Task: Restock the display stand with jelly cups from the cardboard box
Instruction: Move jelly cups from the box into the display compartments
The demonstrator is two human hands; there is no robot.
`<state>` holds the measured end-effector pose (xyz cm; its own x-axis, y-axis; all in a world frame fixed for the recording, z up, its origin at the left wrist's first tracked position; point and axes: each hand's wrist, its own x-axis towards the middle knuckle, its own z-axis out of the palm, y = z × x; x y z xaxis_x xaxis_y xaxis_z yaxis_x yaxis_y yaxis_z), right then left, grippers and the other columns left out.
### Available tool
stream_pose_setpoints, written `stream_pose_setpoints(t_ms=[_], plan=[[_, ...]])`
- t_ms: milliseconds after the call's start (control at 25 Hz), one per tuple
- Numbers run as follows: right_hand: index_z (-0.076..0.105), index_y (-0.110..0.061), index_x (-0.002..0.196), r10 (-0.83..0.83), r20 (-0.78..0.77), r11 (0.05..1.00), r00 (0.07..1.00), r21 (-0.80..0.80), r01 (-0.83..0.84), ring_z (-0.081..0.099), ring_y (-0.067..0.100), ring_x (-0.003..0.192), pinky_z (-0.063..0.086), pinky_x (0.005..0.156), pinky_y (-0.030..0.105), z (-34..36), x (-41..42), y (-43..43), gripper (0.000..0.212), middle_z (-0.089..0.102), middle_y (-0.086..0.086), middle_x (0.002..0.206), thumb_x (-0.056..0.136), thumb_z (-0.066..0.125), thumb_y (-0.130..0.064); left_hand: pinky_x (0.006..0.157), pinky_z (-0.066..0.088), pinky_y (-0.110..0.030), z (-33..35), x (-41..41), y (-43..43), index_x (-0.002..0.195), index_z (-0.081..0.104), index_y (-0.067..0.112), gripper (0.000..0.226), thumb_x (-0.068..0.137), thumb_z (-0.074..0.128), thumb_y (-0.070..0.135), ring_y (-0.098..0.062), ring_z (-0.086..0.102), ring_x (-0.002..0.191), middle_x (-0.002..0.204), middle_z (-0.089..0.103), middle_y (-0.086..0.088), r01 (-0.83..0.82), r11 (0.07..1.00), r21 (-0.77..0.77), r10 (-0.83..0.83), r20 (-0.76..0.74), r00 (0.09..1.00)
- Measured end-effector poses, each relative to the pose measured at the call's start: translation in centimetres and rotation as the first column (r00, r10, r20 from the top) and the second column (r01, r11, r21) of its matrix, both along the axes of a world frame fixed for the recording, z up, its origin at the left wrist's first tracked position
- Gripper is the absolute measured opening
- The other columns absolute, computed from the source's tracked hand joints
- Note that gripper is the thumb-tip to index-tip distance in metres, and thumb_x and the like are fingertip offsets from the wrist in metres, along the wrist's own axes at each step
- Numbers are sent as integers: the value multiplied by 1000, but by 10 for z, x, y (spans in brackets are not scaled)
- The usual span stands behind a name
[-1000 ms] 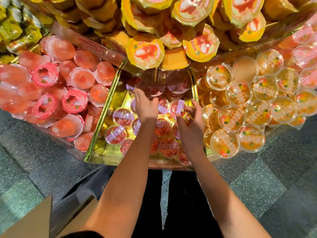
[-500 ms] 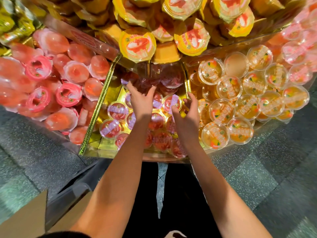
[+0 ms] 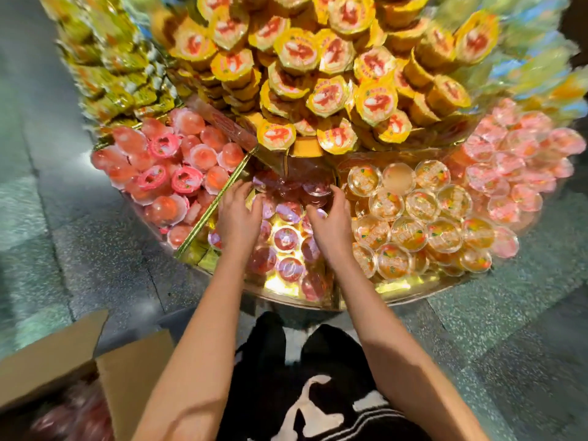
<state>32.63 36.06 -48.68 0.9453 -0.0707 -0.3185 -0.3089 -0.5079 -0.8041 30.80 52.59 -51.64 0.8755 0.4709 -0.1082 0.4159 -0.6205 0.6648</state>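
**A:** Report progress on the restock.

**B:** Partly done, by judgement. The middle compartment (image 3: pixel 280 286) of the display stand (image 3: pixel 413 292) holds red jelly cups (image 3: pixel 288 238) across its base. Bare gold shows between them, and it appears less full than the compartment of orange cups (image 3: pixel 410 233) to its right. The cardboard box (image 3: pixel 127 370), at the near left, shows more red cups inside, blurred. Expect further loads.

**A:** Locate the cups relative to the hands.

**B:** Both of your hands are inside the middle compartment, palms down, touching the cups. Your left hand (image 3: pixel 237 214) lies on the left side, fingers loose and apart, gripping nothing. Your right hand (image 3: pixel 331 218) arches over the far right side. Its fingers curve toward a clear cup, but whether they clamp it cannot be told. The box is well apart from both hands, left of your left forearm.
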Motion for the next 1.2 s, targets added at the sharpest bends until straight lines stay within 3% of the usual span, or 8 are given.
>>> stream_pose_setpoints(t_ms=[160,280,360,600,800,1000,1200], plan=[[38,-11,144,179,48,983,983,25,-180,43,21,130,30,97,19,33,-13,-10,55,40,7,145,95,60,-24,112,28,-43,54,-51,-4,138,54,19,41,99,54,30,-29,31,140,149,43,-8,-97,993,66,94,45,995],[40,-11,143,335,75,942,939,-1,-336,44,25,129,34,102,28,44,-26,-1,54,42,11,143,95,60,-29,110,29,-42,70,-90,-5,137,57,21,41,96,59,27,-31,37,135,143,50,-11,-174,982,69,167,100,981],[40,-11,143,454,85,891,887,-9,-455,44,26,128,35,97,29,53,-42,13,56,42,10,142,95,58,-32,110,29,-42,79,-119,-4,138,55,22,42,96,59,25,-29,38,134,142,51,-8,-245,968,60,237,121,964],[43,-6,140,709,121,702,695,-27,-712,43,30,128,37,107,38,57,-107,71,56,46,15,138,91,63,-26,112,27,-41,89,-216,22,138,54,19,41,98,55,24,-29,37,135,141,52,-7,-474,871,129,461,120,879],[40,-4,142,865,82,500,494,-82,-862,40,33,131,31,108,36,48,-183,130,58,44,19,140,93,63,-26,110,31,-43,81,-319,55,131,60,10,38,93,63,14,-32,50,126,133,60,-14,-652,748,128,636,144,758],[40,-9,143,964,-8,263,266,-123,-957,39,32,132,32,109,39,26,-294,192,57,42,16,141,94,61,-30,106,38,-43,57,-455,82,128,62,8,40,91,58,21,-35,56,119,126,63,-17,-805,589,67,802,78,593],[43,-9,140,986,-110,112,125,-118,-987,43,34,127,35,105,39,-5,-400,231,54,47,18,137,93,62,-27,108,37,-41,34,-567,90,132,59,6,40,92,63,12,-34,54,122,129,61,-18,-904,428,-8,904,-12,428]])
